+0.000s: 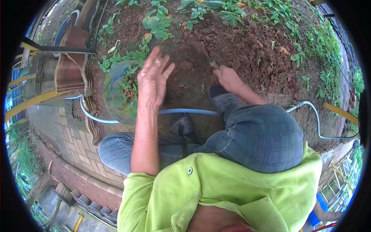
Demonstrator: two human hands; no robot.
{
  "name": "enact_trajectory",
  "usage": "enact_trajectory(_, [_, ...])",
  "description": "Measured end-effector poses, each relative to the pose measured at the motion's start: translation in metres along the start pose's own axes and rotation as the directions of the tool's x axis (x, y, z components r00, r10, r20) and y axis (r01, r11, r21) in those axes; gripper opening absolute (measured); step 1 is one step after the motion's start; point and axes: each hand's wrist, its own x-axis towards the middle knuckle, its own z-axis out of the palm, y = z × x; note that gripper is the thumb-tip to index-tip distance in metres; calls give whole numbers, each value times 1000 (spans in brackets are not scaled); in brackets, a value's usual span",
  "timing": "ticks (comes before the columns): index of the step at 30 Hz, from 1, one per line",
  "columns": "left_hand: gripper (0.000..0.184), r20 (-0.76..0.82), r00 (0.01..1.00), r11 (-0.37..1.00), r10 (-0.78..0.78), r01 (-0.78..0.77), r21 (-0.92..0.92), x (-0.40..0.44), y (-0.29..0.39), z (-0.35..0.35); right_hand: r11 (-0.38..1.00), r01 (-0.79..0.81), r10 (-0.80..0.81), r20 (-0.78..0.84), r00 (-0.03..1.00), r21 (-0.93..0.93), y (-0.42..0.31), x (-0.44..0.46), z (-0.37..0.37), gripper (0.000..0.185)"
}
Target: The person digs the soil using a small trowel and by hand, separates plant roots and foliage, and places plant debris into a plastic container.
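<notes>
My left hand (153,79) is raised over the right side of a round, clear bucket (112,94), its fingers spread and nothing in them. Pulled plants (128,88) with reddish-brown bits lie inside the bucket. My right hand (230,79) is closed around the handle of a small trowel (210,62). The trowel's blade, smeared by motion, points up and left over the brown soil (247,46). Leafy green plants (156,23) grow in the soil beyond my left hand.
A blue hose (187,111) crosses the ground in front of my legs and passes behind the bucket. Curved roof tiles (71,71) edge the bed at the left, beside brick paving (77,143). More green plants (322,46) line the right side.
</notes>
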Motion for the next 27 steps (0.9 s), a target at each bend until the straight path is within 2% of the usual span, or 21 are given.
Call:
enact_trajectory(1, [54, -3, 1000, 1000, 2, -2, -5, 0, -1, -2, 1000, 3, -3, 3, 1000, -4, -10, 6, -19, 31])
enact_trajectory(2, [51, -6, 1000, 999, -31, 30, -15, -1, -2, -4, 958, -237, 216, 134, 967, 161, -20, 12, -41, 33])
enact_trajectory(3, [48, -5, 998, 998, -58, 58, -22, 0, 0, -6, 836, -469, 392, 288, 874, 286, -31, 19, -57, 35])
enact_trajectory(4, [43, -41, 998, 998, -54, 54, -12, -2, -1, -2, 926, -291, 294, 23, 955, 242, -41, 12, -56, 38])
enact_trajectory(5, [43, -36, 998, 999, -48, 47, -15, 0, -1, -1, 928, -286, 290, 16, 957, 238, -46, 8, -54, 38])
enact_trajectory(7, [40, -96, 988, 990, -123, 129, 63, 0, -7, -2, 944, -151, 208, -175, 962, 292, -45, 1, -40, 35])
enact_trajectory(8, [38, -117, 982, 986, -145, 154, 68, 1, -10, -2, 945, -182, 215, -99, 972, 270, -37, -1, -30, 31])
enact_trajectory(9, [38, -115, 983, 986, -144, 152, 67, 1, -14, -2, 946, -181, 214, -100, 972, 269, -27, -1, -25, 31])
enact_trajectory(11, [37, -109, 969, 968, -224, 234, 93, 1, -20, -3, 974, -205, 192, 122, 974, 101, -14, 4, -19, 26])
enact_trajectory(12, [37, -113, 962, 958, -249, 262, 114, 0, -23, -4, 973, -206, 194, 117, 974, 105, -19, -1, -17, 26])
enact_trajectory(14, [37, -109, 957, 947, -268, 282, 151, -2, -25, -3, 969, -152, 165, -51, 985, 193, -34, -17, -19, 28])
enact_trajectory(15, [37, -111, 952, 935, -287, 303, 183, -5, -27, -2, 969, -157, 170, -56, 984, 189, -30, -19, -19, 28])
enact_trajectory(17, [38, -103, 950, 929, -294, 309, 204, -3, -28, 1, 990, -138, 133, 157, 979, 24, -20, -17, -17, 28])
enact_trajectory(18, [38, -86, 951, 932, -298, 309, 192, -3, -28, 1, 990, -141, 135, 156, 978, 31, -22, -21, -17, 28])
enact_trajectory(20, [41, -58, 954, 937, -296, 301, 175, -4, -29, 1, 992, -93, 97, -47, 994, 86, -30, -30, -17, 25])
enact_trajectory(21, [41, -63, 955, 939, -291, 297, 173, -5, -29, 2, 993, -86, 90, -43, 995, 86, -35, -29, -19, 25])
enact_trajectory(23, [35, -57, 957, 945, -286, 291, 148, -6, -30, 8, 978, 178, -138, -313, 940, 106, -46, -22, -25, 24])
enact_trajectory(24, [35, -64, 958, 947, -280, 286, 147, -5, -30, 11, 977, 186, -145, -310, 940, 108, -48, -20, -28, 24])
enact_trajectory(26, [25, 53, 981, 980, -189, 185, 74, -4, -28, 14, 965, 264, -250, -335, 908, -5, -54, -17, -31, 26])
enact_trajectory(27, [25, 46, 981, 980, -188, 184, 79, -4, -27, 11, 964, 267, -251, -334, 908, 3, -58, -16, -32, 26])
